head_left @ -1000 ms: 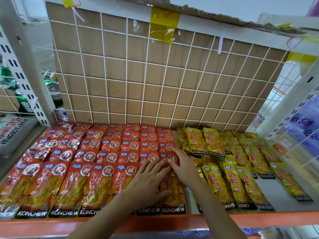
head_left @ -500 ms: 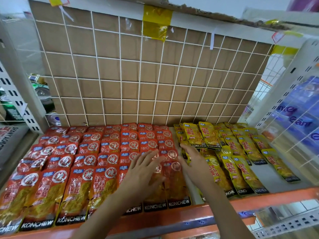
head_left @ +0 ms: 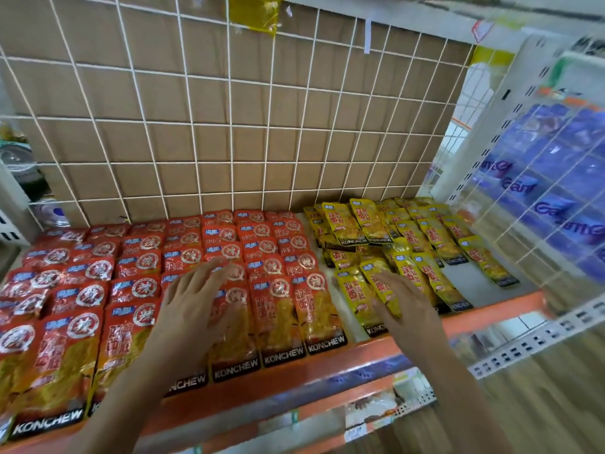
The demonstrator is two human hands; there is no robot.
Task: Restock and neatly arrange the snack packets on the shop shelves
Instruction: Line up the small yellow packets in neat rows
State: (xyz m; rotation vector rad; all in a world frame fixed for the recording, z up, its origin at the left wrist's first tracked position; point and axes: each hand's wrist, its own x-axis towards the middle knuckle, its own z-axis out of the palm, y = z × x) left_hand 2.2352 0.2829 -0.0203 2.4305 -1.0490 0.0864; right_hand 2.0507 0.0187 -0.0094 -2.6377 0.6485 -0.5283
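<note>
Red KONCHEW snack packets lie in overlapping rows across the left and middle of the shelf. Yellow KONCHEW packets lie in looser rows on the right part. My left hand lies flat with spread fingers on the red packets near the front. My right hand hovers with straight fingers over the front yellow packets, just right of the white gap between the two colours. Neither hand holds a packet.
The shelf's orange front rail runs below the packets. A white wire grid over brown cardboard forms the back. A wire side panel stands at the right, with blue packs behind it. Cans sit at the far left.
My right hand has moved right, off the red packets and over the yellow ones. My left hand slid a little left on the red rows. The camera view shifted right.
</note>
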